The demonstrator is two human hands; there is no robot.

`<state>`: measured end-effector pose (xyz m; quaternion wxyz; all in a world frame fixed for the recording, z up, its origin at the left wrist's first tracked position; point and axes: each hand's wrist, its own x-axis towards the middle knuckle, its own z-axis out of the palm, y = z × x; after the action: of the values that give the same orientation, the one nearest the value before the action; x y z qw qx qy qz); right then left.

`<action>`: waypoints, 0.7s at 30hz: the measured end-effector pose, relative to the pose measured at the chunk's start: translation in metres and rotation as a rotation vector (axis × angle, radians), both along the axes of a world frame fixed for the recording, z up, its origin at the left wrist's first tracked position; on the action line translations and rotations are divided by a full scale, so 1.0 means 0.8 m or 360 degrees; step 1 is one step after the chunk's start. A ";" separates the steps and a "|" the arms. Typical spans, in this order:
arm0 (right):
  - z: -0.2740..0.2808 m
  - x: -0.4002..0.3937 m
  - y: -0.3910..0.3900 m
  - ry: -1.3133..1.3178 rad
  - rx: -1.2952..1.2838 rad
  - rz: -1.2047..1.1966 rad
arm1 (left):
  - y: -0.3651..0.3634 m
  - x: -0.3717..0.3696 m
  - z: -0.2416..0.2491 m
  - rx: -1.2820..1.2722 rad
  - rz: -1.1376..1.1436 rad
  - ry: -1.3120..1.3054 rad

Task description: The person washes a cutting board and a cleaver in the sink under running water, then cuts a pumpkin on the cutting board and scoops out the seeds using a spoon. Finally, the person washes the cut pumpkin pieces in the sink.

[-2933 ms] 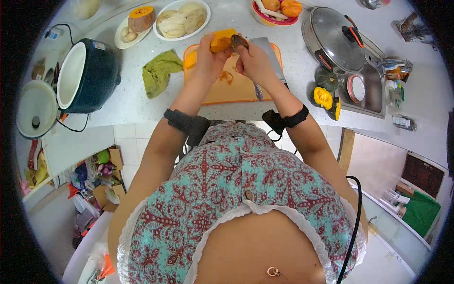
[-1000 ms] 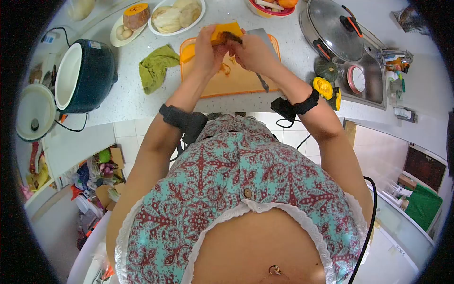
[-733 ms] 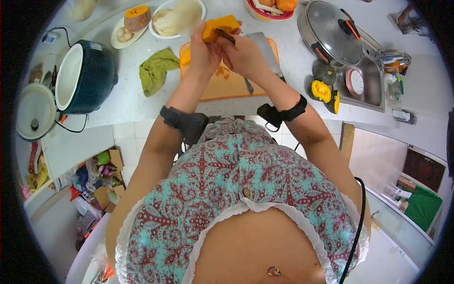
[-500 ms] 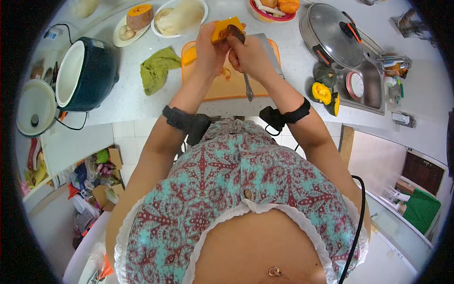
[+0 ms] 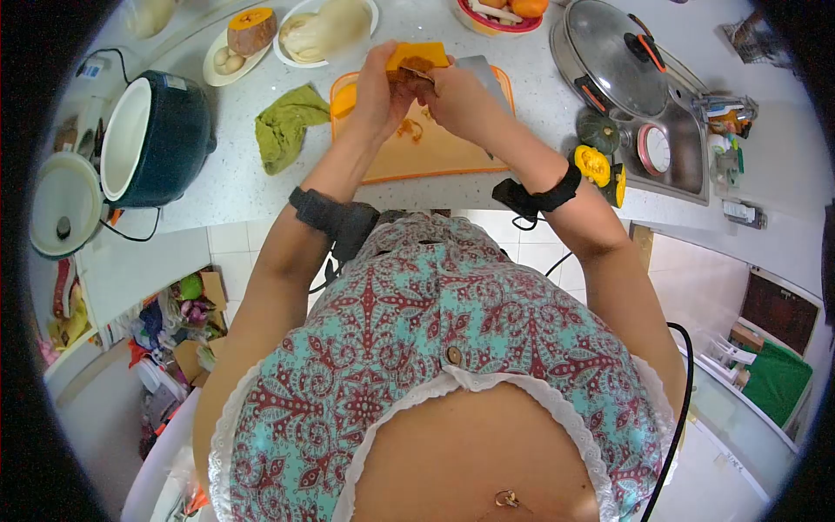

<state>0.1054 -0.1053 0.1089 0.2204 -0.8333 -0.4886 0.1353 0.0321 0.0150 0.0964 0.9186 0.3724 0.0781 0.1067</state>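
Above the cutting board (image 5: pixel 435 161) my left hand (image 5: pixel 380 97) grips an orange pumpkin piece (image 5: pixel 428 54) by its left side. My right hand (image 5: pixel 465 103) is closed around a metal spoon (image 5: pixel 417 75), whose bowl sits against the inner face of the pumpkin; its handle is mostly hidden by the hand. Stringy orange scrapings (image 5: pixel 410 131) lie on the board below. Another pumpkin piece (image 5: pixel 344 97) rests at the board's left edge, partly behind my left wrist. A grey knife blade (image 5: pixel 489 80) lies along the right side, partly covered by my right hand.
Left of the board is a green cloth (image 5: pixel 287 126), then a dark pot (image 5: pixel 174 139). Behind stand a plate with eggs and pumpkin (image 5: pixel 252 35), a white bowl (image 5: pixel 300 52) and a red-rimmed bowl (image 5: pixel 500 24). A lidded pan (image 5: pixel 613 61), small squashes (image 5: pixel 596 135) and the sink (image 5: pixel 687 165) are right.
My right hand has turned, so the spoon's handle no longer points down toward me. The spoon bowl has moved slightly left and lower on the pumpkin. More scrapings show on the board.
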 end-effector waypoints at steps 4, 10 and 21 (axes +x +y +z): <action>-0.055 0.006 0.004 -0.0624 0.0418 0.0188 | -0.006 0.015 -0.016 -0.0045 0.0262 0.0310; 0.017 -0.012 -0.020 0.1134 0.0146 -0.0223 | 0.039 0.021 -0.050 -0.0249 -0.0621 -0.0138; -0.091 0.003 -0.066 0.1460 0.0088 -0.0555 | 0.048 -0.081 -0.128 0.1187 0.0049 0.0489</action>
<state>0.1079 -0.1581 0.0364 0.4542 -0.7511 -0.1976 0.4365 -0.0327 0.0535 -0.0056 0.6965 0.6905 0.1759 0.0846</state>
